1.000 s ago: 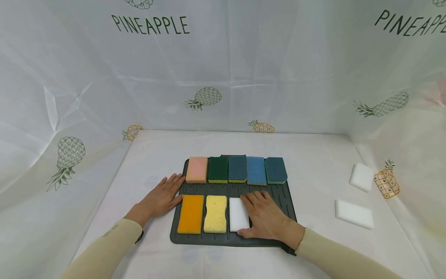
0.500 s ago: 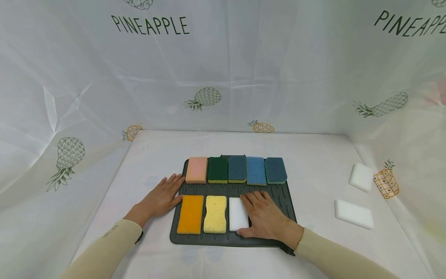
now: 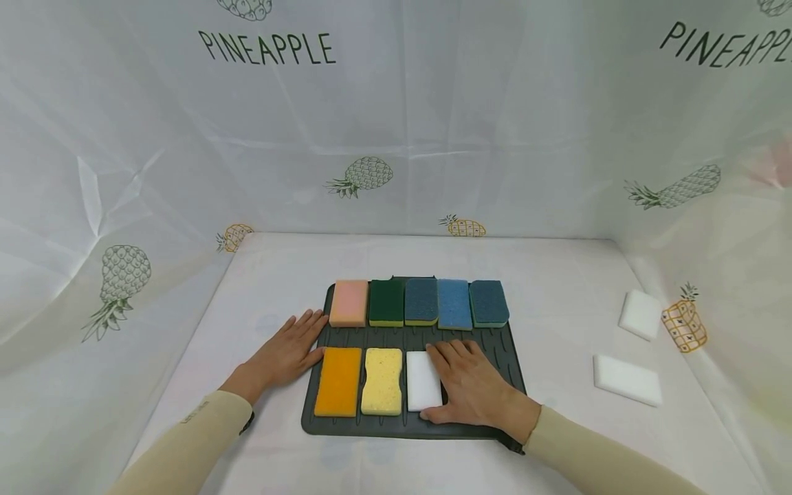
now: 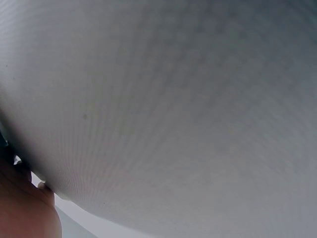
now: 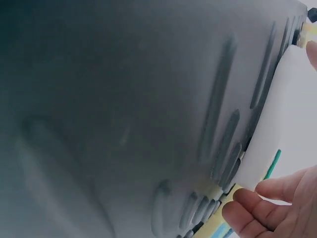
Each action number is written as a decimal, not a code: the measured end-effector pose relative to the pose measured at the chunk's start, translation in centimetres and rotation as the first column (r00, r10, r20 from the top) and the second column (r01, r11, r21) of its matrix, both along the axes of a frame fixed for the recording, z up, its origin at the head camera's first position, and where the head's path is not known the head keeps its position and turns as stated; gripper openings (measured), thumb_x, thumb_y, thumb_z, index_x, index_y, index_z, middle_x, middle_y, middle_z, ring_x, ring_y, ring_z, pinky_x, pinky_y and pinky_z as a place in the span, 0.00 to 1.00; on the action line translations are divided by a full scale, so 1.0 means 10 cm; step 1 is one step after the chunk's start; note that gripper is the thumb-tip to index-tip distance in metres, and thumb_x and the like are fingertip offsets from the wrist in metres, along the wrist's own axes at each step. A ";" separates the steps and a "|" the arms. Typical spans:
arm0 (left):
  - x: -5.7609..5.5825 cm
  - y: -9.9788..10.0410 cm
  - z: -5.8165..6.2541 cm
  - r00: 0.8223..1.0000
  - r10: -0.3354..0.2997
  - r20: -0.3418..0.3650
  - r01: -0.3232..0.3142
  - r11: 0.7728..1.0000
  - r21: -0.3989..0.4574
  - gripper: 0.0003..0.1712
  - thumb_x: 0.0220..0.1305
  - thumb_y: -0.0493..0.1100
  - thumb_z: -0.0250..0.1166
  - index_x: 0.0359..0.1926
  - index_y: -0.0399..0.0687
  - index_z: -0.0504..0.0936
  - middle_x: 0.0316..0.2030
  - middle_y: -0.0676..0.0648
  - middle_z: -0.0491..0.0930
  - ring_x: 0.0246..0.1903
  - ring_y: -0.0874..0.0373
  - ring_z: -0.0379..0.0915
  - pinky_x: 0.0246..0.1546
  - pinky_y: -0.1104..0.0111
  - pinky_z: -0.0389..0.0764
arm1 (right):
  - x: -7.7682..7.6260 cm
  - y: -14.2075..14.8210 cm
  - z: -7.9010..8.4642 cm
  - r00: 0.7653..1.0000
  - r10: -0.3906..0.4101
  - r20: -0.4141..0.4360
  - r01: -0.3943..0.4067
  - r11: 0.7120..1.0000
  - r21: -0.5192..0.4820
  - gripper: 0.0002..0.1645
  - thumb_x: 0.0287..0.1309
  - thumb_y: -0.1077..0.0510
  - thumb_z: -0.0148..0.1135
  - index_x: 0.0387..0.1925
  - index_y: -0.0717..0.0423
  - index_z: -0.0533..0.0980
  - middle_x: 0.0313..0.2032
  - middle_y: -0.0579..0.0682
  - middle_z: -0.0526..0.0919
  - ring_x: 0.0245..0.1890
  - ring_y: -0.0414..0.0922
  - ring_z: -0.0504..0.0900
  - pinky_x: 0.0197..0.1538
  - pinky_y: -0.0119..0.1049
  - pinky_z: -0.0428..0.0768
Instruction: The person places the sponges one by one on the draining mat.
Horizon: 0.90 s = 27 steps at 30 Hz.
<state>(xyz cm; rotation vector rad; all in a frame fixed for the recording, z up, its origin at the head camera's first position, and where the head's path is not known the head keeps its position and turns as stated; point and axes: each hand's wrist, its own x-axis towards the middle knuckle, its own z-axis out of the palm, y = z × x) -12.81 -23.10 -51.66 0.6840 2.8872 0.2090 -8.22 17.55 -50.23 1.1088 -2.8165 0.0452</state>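
Fingers relaxed and outstretched, my left hand (image 3: 286, 352) rests with its fingertips at the left edge of a dark grey ribbed mat (image 3: 445, 432). My right hand (image 3: 476, 386) holds a white sponge (image 3: 423, 385) lying on the mat, thumb at its near end and fingers at its far end. In the right wrist view the white sponge (image 5: 267, 124) spans between thumb and fingers (image 5: 257, 213). Left of it lie a pale yellow notched sponge (image 3: 382, 382) and an orange sponge (image 3: 337, 382). The left wrist view is mostly filled by a pale surface.
Along the mat's far side sit a pink sponge (image 3: 349, 302), a dark green one (image 3: 386, 301) and several blue ones (image 3: 454, 302). Two white sponges, one farther back (image 3: 640, 314) and one nearer (image 3: 628, 379), lie on the white tablecloth (image 3: 557, 289) at right. A pineapple-print curtain (image 3: 495, 103) encloses the table.
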 end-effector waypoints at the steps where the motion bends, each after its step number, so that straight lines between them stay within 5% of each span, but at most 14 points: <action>1: 0.00 0.00 0.00 1.000 -0.001 0.000 0.001 1.000 -0.001 0.43 0.81 0.58 0.55 0.84 0.41 0.53 0.83 0.38 0.55 0.82 0.39 0.49 0.81 0.41 0.52 | 0.00 0.00 0.01 1.000 -0.002 0.001 0.002 1.000 0.000 0.69 0.51 0.11 0.58 0.74 0.61 0.70 0.66 0.57 0.79 0.62 0.54 0.78 0.62 0.57 0.77; 7: 0.01 -0.01 0.00 1.000 0.004 0.005 -0.004 1.000 0.004 0.43 0.82 0.58 0.55 0.84 0.42 0.53 0.83 0.38 0.54 0.82 0.39 0.49 0.81 0.41 0.51 | -0.04 0.08 0.07 1.000 -0.019 -0.018 0.019 1.000 0.002 0.65 0.56 0.12 0.55 0.73 0.58 0.71 0.66 0.56 0.79 0.64 0.54 0.78 0.64 0.57 0.77; 17: 0.00 0.00 -0.02 1.000 0.004 0.003 -0.004 1.000 0.013 0.43 0.81 0.58 0.55 0.84 0.42 0.53 0.83 0.38 0.54 0.82 0.39 0.49 0.81 0.41 0.51 | -0.17 0.64 0.12 0.982 -0.068 -0.174 0.056 0.996 -0.075 0.53 0.57 0.25 0.70 0.67 0.63 0.76 0.59 0.60 0.82 0.58 0.58 0.81 0.58 0.58 0.80; 23: 0.00 0.00 -0.02 1.000 0.003 -0.001 -0.003 1.000 0.010 0.43 0.81 0.58 0.55 0.84 0.42 0.53 0.83 0.38 0.54 0.82 0.39 0.49 0.81 0.41 0.51 | -0.19 1.23 0.13 0.963 -0.063 -0.261 0.045 0.996 -0.075 0.56 0.72 0.20 0.41 0.63 0.68 0.77 0.55 0.64 0.83 0.54 0.61 0.82 0.53 0.61 0.80; 27: 0.00 0.00 -0.01 1.000 0.003 0.001 -0.003 1.000 0.008 0.43 0.81 0.58 0.55 0.84 0.41 0.53 0.83 0.38 0.54 0.82 0.39 0.49 0.81 0.41 0.51 | -0.14 1.61 0.17 0.965 -0.055 -0.258 0.050 0.998 -0.023 0.55 0.73 0.21 0.38 0.62 0.68 0.77 0.54 0.63 0.84 0.54 0.62 0.82 0.54 0.62 0.79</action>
